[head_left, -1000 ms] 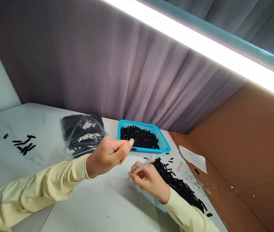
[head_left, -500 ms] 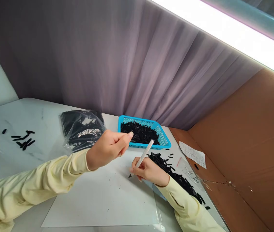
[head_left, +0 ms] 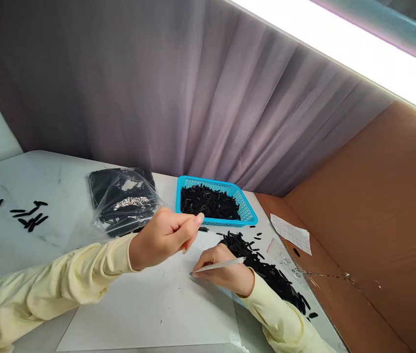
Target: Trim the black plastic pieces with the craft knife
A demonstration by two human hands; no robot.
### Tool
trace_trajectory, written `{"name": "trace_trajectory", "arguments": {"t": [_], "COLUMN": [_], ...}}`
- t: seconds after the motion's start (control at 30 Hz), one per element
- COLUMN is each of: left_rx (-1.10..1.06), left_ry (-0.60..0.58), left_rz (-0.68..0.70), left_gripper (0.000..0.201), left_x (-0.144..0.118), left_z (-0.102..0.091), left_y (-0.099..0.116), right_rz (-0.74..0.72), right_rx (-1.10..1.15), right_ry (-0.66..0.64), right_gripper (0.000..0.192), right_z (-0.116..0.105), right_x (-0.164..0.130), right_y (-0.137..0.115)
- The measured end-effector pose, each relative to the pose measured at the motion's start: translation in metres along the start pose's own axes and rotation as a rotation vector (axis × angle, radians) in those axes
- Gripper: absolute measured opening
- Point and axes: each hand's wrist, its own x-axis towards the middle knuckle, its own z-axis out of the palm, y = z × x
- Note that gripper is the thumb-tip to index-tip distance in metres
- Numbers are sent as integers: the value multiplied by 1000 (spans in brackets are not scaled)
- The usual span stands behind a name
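My left hand [head_left: 167,234] is held above the white sheet [head_left: 149,318], just in front of the blue basket, with thumb and fingers pinched together. Whatever it may hold is too small or hidden to make out. To its right, my right hand [head_left: 222,269] grips a slim white pen-shaped tool [head_left: 224,264] with a dark pointed tip. The tool lies nearly level, its tip towards the left, low over the sheet. Behind the hands stands the blue basket [head_left: 254,215], holding many short black strips [head_left: 209,202]. A pile of similar strips [head_left: 266,272] lies beside my right hand and forearm.
A clear plastic bag with black contents [head_left: 123,196] lies left of the basket. Several loose black strips [head_left: 31,220] are scattered at the far left. A printed paper [head_left: 291,234] rests by the brown board [head_left: 377,206] on the right. A grey curtain [head_left: 137,88] hangs behind.
The white tool has tipped from steeply upright to nearly flat in my right hand, and that hand has turned down towards the sheet. My left hand has dropped slightly, still pinched.
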Motion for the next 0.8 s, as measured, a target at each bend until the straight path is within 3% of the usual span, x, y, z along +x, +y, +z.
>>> {"name": "trace_trajectory", "arguments": {"t": [0.13,0.23,0.37,0.53,0.8], "left_rx": [57,96,154,224,265], "left_ry": [29,50,75,119,164], "left_rz": [77,114,168,262,318], "left_gripper": [47,48,50,48,47], "left_x": [-1,-1,-3,-7,-9], "left_z": [0,1,2,4,6], "left_y": [0,-1,-1,-2,-3], "right_rz": [-140,-215,-244,-207,-283], "right_rx": [-7,39,114,164,139], "right_ry": [151,435,682,723,674], "right_gripper": [9,7,7,9,16], "right_z": [-29,-52,-53,-35,-34], "right_x": [-18,-39,-56,-54,-47], "right_y": [-29,-59,-82,-86,-90]}}
